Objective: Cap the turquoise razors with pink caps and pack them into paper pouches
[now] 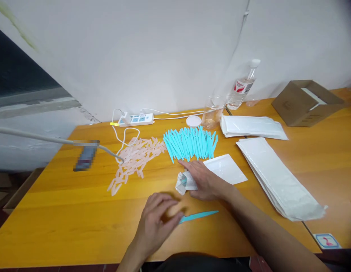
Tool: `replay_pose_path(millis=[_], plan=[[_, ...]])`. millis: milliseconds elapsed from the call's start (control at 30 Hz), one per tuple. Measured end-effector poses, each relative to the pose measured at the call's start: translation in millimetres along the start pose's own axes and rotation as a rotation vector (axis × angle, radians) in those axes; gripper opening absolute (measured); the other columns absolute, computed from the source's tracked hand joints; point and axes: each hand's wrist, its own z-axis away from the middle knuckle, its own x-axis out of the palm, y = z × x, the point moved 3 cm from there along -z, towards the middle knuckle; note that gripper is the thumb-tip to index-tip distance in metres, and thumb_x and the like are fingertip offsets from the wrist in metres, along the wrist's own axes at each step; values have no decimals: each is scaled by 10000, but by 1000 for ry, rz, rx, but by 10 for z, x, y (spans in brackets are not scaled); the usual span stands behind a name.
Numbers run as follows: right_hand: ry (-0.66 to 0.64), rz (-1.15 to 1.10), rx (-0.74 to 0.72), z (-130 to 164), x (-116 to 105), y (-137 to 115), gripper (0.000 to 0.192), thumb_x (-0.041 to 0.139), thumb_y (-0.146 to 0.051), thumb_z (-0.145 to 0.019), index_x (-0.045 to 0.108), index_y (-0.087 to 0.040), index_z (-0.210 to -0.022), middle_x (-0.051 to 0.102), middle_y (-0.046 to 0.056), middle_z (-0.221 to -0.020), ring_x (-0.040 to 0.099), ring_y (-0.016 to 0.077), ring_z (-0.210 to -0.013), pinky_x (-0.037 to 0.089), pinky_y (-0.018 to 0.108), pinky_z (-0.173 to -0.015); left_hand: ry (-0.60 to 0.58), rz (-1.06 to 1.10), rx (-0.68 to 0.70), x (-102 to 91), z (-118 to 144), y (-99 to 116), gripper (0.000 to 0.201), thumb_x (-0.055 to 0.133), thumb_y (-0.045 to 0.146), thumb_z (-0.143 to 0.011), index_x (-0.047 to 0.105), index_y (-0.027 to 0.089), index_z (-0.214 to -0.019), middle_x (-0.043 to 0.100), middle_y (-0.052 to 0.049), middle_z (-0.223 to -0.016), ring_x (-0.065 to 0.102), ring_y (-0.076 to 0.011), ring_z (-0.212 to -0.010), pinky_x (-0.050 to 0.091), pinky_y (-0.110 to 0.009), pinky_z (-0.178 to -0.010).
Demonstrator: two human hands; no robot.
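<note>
Honestly, pinch the teal stick (pixel 198 216) by its near end: left hand (pixel 155 223) grasps it low on the desk (pixel 65 219), right hand (pixel 205 181) clutches a crumpled pouch (pixel 184 182) just behind it.

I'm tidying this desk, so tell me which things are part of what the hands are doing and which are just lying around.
In use:
left hand on a turquoise stick
right hand holding a white pouch
turquoise stick pile
pink cap pile
pouch stacks

Lying about:
power strip
water bottle
cardboard box
white lid
</note>
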Motion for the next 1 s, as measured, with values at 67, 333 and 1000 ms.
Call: replay_pose_path(millis=[67,333,1000], plan=[[-4,7,-2,8,9,15,946,637,-145,-650,300,-114,-1534,565,171,-1357,512,324,-1154,393,487,-1023,-146,-87,15,9,176,22,196,709,271,-898,694,261,-1093,682,-69,-1046,624,-238,-985,482,-377,-846],[31,-12,-8,21,22,68,945,653,-159,-678,271,-121,-1541,546,175,-1380,494,325,-1242,370,482,-1067,-110,111,-171,-309,392,-172,84,587,239,-974,631,208,-909,678,-31,-888,640,-159,-827,516,-264,-754],[348,-440,41,-26,-423,-386,1088,710,-236,-704,72,-262,-1585,472,127,-1316,549,284,-1156,471,474,-1021,179,531,-169,-26,-506,663,1067,691,562,-869,-48,328,-1604,305,-151,-1634,449,-328,-1426,519,-438,-1078]])
